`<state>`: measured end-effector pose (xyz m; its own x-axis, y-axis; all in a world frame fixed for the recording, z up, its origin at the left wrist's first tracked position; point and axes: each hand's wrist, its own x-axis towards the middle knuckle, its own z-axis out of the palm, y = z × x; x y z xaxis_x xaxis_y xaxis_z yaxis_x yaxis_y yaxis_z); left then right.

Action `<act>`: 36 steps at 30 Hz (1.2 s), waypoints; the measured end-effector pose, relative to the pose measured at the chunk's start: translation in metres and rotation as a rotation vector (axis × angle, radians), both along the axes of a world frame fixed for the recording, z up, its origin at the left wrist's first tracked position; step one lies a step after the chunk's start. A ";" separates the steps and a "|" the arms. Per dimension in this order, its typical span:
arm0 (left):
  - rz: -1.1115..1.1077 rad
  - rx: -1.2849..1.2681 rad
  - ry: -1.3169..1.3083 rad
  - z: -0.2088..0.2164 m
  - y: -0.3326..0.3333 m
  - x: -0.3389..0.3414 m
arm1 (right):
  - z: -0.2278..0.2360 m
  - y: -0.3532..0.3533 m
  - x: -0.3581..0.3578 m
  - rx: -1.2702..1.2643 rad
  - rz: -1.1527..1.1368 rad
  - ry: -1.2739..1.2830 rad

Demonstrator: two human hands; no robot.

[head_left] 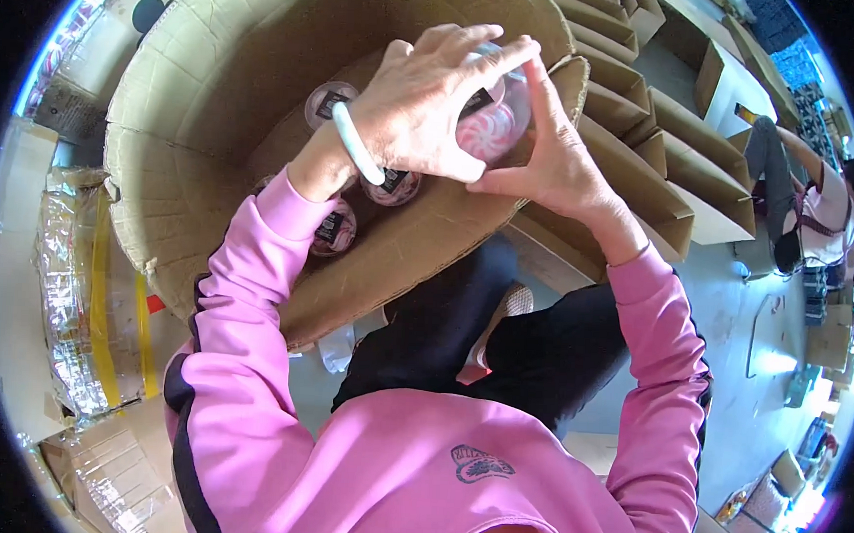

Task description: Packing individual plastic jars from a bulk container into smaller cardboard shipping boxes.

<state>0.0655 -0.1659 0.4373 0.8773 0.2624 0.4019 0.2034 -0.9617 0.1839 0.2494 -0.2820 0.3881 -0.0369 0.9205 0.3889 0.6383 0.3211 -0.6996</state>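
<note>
My left hand (420,104), with a pale bangle at its wrist, curls over the top and side of a clear round container (495,131). A pink-and-white swirl shows through its wall, and part of a dark label is visible. On the other side, my right hand (565,168) spans the container with thumb and forefinger, its fingertips meeting those of my left hand. The container is held over the right part of a large open cardboard box (197,75). Several similar round containers with dark labels (333,232) lie in the box, some partly hidden by my left hand and wrist.
Open cardboard trays or boxes (699,155) stand in rows to the right. Taped, plastic-wrapped cartons (92,290) stack up at the left. Another person (825,212) sits at the far right. My legs are beneath the box's near rim, above a grey floor (711,317).
</note>
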 end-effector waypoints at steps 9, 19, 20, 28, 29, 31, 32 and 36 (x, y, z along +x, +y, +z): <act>-0.153 -0.544 -0.172 -0.031 0.018 -0.004 | 0.002 -0.013 -0.013 -0.192 0.035 -0.086; 0.026 -1.460 -0.146 -0.135 0.047 0.022 | 0.000 -0.003 -0.007 -0.553 0.056 -0.685; 0.031 -1.016 -0.071 -0.135 0.051 0.025 | -0.001 -0.004 -0.005 -0.553 0.066 -0.683; 0.275 -0.875 0.685 -0.176 0.091 -0.013 | -0.001 -0.011 -0.004 -0.467 0.042 -0.619; 0.343 -0.821 0.722 -0.190 0.096 -0.018 | -0.001 -0.010 -0.006 -0.481 0.050 -0.619; 0.359 -0.735 0.722 -0.225 0.106 -0.029 | -0.003 -0.010 -0.009 -0.462 0.051 -0.604; 0.375 -0.653 0.719 -0.241 0.110 -0.031 | -0.004 -0.010 -0.010 -0.444 0.054 -0.591; 0.259 -0.632 0.472 -0.242 0.084 -0.025 | -0.002 -0.016 -0.010 -0.456 0.022 -0.571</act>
<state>0.0401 -0.0815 0.1956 0.7974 0.5323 -0.2844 0.5955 -0.6178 0.5135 0.2396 -0.2983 0.3862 -0.1399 0.9830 -0.1189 0.9405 0.0944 -0.3265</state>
